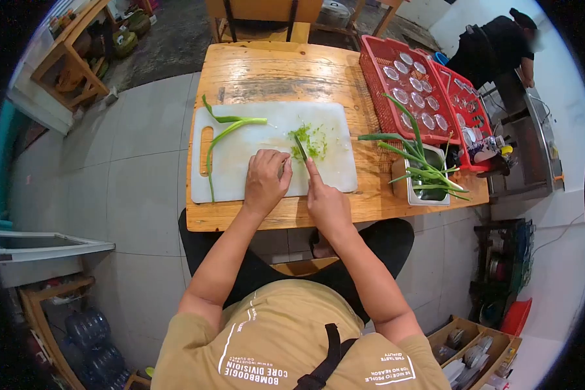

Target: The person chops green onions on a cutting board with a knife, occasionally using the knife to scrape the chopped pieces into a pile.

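Note:
My right hand (328, 205) is closed around a knife (300, 148), with the index finger stretched along it and the blade pointing away from me over the cutting board. My left hand (265, 177) rests on the white cutting board (240, 172) just left of the knife, its fingers curled; whatever is under them is hidden. Finely chopped green scallion (315, 143) lies scattered around the blade. A branching scallion stalk (231, 128) lies on the board's left part, its long leaf hanging down toward the near edge.
A metal container (429, 195) with more scallions (426, 172) stands at the table's right. Behind it, red baskets (374, 84) hold several upturned glasses (400, 96). The wooden table (273, 71) extends beyond the board. Another person (491, 52) bends over a metal counter (533, 130) at far right.

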Available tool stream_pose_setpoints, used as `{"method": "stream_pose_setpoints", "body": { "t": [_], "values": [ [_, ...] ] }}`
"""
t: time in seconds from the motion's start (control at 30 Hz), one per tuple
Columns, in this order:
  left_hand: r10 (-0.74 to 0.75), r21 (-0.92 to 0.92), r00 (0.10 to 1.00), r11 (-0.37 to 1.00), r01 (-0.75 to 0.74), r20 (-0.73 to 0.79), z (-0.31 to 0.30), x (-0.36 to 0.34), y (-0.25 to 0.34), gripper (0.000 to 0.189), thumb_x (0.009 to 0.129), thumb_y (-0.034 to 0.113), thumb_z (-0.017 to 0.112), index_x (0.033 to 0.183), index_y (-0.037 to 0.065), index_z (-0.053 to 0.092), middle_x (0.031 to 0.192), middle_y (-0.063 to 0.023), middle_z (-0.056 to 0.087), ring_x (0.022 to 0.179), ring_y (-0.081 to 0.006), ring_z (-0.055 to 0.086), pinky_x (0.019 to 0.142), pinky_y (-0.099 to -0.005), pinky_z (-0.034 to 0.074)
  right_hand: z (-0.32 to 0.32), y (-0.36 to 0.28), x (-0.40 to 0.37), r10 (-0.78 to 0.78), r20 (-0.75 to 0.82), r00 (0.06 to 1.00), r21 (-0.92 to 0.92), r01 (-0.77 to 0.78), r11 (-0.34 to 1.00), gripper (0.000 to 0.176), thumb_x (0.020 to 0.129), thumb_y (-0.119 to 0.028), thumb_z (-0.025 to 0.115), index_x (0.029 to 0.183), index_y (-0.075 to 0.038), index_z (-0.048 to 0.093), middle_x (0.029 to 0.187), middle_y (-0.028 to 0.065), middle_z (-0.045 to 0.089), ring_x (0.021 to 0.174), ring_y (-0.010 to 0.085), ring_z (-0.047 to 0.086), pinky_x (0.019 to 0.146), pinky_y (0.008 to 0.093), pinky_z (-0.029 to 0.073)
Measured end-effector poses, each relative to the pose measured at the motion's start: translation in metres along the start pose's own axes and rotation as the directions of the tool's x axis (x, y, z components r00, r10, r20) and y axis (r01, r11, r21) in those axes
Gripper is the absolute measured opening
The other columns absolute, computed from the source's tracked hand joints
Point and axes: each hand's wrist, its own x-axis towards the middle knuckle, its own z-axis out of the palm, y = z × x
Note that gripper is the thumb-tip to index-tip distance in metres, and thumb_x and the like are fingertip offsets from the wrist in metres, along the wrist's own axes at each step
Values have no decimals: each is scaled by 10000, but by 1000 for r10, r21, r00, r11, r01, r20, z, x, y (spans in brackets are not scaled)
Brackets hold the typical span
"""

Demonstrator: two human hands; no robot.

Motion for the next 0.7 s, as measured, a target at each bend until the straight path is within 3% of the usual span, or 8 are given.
{"method": "stream_pose_setpoints", "body": {
  "t": [0.2,0.4,0.7],
  "values": [
    [-26,-16,998,1000,27,52,0,-1,2,150,965,122,732,1077,22,737,1063,-139,720,1075,-343,661,971,-471,507,-9,-1,-35,-29,27,999,-49,30,998,696,1059,-182,594,1718,-189,371,693,203,710,600,408,705,587,547,569],
    [-16,-4,998,1000,16,58,-2,-2,3,147,964,116,733,1074,19,735,1060,-139,722,1071,-346,662,968,-469,504,11,-5,-10,3,-3,1000,-83,-3,997,780,988,-134,634,1721,-197,375,700,192,714,594,377,711,557,530,561],
    [-10,-4,1000,1000,10,8,1,-2,-2,136,960,132,732,1064,45,731,1038,-109,705,1055,-314,652,955,-452,493,-15,3,-29,-38,73,997,-70,43,997,740,1024,-182,627,1719,-176,372,705,172,714,592,394,700,554,529,559]
  ]
}}
